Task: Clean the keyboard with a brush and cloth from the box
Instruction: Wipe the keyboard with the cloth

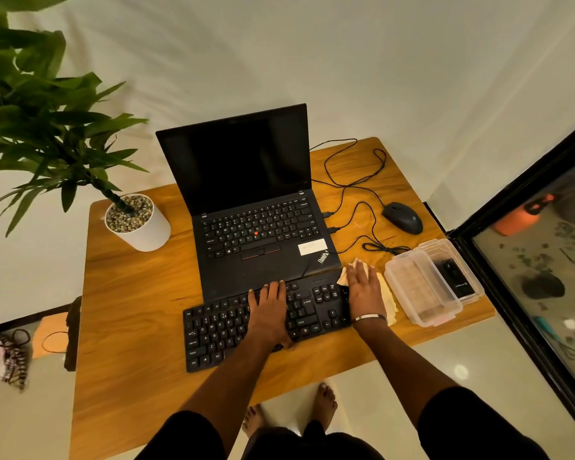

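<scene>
The keyboard (266,318) is held flat on the worktop (140,293) by the left hand (269,312), fingers straight. The cloth (387,298) (at the keyboard's right end) is pressed under the right hand (364,290), fingers spread. The clear box (422,287) lies just beside.

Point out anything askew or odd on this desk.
The keyboard lies skewed, its far edge overlapping the laptop front. The mouse cable sprawls in loops. The cloth is crumpled under the right hand. No spill or damage shows.
</scene>
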